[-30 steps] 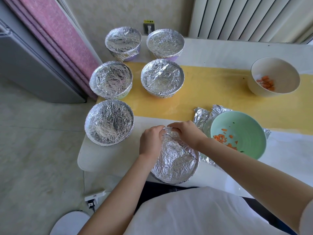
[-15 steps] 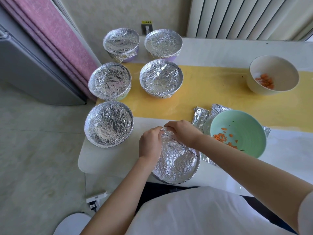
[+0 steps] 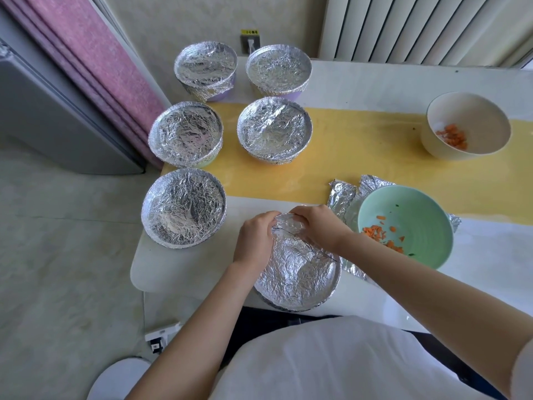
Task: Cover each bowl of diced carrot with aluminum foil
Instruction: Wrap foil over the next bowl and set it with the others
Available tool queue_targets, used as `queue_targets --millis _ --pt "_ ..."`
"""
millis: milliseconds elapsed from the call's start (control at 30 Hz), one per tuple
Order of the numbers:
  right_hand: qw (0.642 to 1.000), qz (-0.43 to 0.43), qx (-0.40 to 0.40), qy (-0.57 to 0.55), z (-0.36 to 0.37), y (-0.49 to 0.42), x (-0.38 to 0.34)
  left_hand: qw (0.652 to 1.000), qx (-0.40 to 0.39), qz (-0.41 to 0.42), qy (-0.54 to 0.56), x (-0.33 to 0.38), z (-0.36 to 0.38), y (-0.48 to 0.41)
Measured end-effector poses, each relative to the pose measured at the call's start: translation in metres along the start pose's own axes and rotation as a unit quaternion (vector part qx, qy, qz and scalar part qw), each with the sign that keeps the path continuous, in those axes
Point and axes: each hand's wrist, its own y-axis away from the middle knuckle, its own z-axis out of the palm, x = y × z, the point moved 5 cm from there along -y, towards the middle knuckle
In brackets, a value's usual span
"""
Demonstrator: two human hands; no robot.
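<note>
Foil-topped bowl [image 3: 297, 272] lies just nearer you than your fingers [image 3: 266, 219]; your left hand [image 3: 255, 238] and right hand [image 3: 317, 226], fingers curled, both pinch its far rim, uncovered green bowl [image 3: 403, 226] just beside the right.

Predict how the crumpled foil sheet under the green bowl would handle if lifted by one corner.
The foil sheet looks thin and heavily creased, so it would probably feel very light and droop, yet keep its bends. Its ragged, crinkled edges suggest that it tears easily. The green bowl stands on it, so pulling now would likely drag the bowl or rip the sheet.
</note>
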Motion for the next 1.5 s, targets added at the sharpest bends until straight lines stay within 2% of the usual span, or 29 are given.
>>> queue_targets --millis 333,467,667,800,933,1100,1367,1500 --pt "0.993 -0.006 -0.051 0.111 0.000 -0.009 -0.014 1.000 0.019 -0.007 0.003 0.001 -0.001 0.002" --pt "0.994 -0.016 -0.056 0.097 -0.001 -0.008 -0.013 1.000 0.021 0.000 -0.010 0.001 0.000 0.003" --pt "0.999 0.019 -0.016 -0.032 -0.007 0.002 0.000 0.999 0.035 -0.026 -0.029 -0.007 -0.001 0.014" --pt "0.999 0.014 -0.011 -0.033 -0.006 0.001 0.003 0.998 0.021 -0.044 -0.042 -0.006 0.000 0.015" --pt "1.000 0.005 -0.004 -0.017 -0.005 -0.003 0.003 1.000 -0.006 -0.012 -0.016 -0.001 0.003 0.009" --pt "0.999 0.001 -0.021 -0.024 -0.007 -0.002 0.002 1.000 0.007 -0.016 -0.003 -0.003 0.003 0.004" --pt "0.998 -0.015 0.038 -0.039 -0.005 0.009 0.007 0.999 0.040 -0.013 0.000 -0.005 0.004 0.006" --pt "1.000 -0.003 -0.008 -0.019 -0.007 0.002 0.006 0.999 0.048 -0.019 -0.001 -0.005 0.003 0.008"
